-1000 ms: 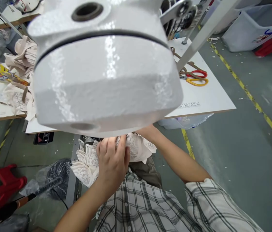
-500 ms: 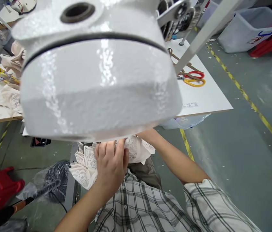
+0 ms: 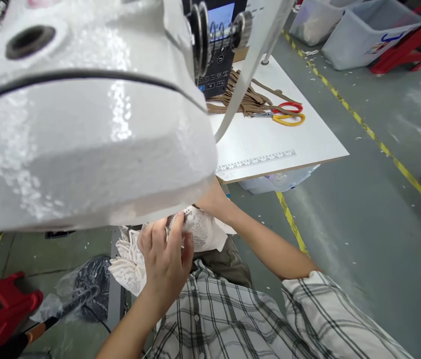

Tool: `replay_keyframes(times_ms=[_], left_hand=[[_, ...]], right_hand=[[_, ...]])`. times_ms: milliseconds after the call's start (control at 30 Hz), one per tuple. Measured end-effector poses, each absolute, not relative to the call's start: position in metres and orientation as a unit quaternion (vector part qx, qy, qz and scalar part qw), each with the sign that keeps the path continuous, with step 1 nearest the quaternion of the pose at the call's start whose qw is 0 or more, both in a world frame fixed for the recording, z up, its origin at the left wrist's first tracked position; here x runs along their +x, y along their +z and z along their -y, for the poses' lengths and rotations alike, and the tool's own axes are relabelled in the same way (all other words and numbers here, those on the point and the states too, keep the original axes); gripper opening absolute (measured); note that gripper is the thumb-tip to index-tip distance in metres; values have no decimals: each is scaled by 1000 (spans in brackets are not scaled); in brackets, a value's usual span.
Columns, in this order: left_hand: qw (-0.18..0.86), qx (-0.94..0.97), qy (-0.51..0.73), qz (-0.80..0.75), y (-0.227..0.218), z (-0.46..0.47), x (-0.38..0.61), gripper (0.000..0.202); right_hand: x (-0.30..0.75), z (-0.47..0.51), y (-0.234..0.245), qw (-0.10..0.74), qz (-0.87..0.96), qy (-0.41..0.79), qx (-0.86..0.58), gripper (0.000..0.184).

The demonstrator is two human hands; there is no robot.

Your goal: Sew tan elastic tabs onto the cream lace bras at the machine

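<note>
Cream lace fabric (image 3: 205, 232) is bunched under the white sewing machine head (image 3: 94, 154), which fills the upper left of the head view. My left hand (image 3: 167, 252) lies palm down on the lace, fingers stretched forward and thumb apart. Its fingertips reach the machine head's lower edge. My right hand (image 3: 211, 197) is at the far right side of the lace, beneath the machine head. The head covers its fingers, so its grip is hidden. Also out of sight are the needle and presser foot.
On the white tabletop (image 3: 262, 142) are scissors (image 3: 288, 117) with red and yellow handles, brown strips (image 3: 247, 97) and a printed ruler scale (image 3: 258, 159). A control panel (image 3: 215, 75) stands behind. Plastic bins (image 3: 367, 45) and red stools (image 3: 4, 309) stand on the floor.
The view has shifted, so the machine head sits farther left and the control panel and brown strips show. My left hand's index finger is spread a little more; both hands stay at the lace.
</note>
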State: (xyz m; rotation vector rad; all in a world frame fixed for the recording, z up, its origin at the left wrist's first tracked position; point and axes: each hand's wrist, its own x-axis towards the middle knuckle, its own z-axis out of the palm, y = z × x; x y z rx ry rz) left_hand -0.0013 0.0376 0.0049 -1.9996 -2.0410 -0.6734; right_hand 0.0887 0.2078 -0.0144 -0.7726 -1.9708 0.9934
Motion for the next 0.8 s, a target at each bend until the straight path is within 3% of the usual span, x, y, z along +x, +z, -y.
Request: replay_keyframes(times_ms=[133, 233, 400, 467, 800], left_hand=[[94, -654, -277, 698, 0, -34, -8, 44], [31, -605, -341, 719, -5, -34, -15, 43], [-267, -460, -471, 704, -12, -39, -25, 36], [-337, -431, -488, 680, -15, -41, -29, 34], [-347, -388, -511, 684, -9, -40, -33, 28]], right_hand=[[98, -195, -18, 417, 726, 441, -323, 19], [107, -181, -24, 417, 706, 453, -349, 17], [116, -161, -35, 425, 682, 485, -345, 22], [117, -155, -36, 430, 681, 487, -338, 25], [115, -146, -31, 417, 693, 484, -334, 24]])
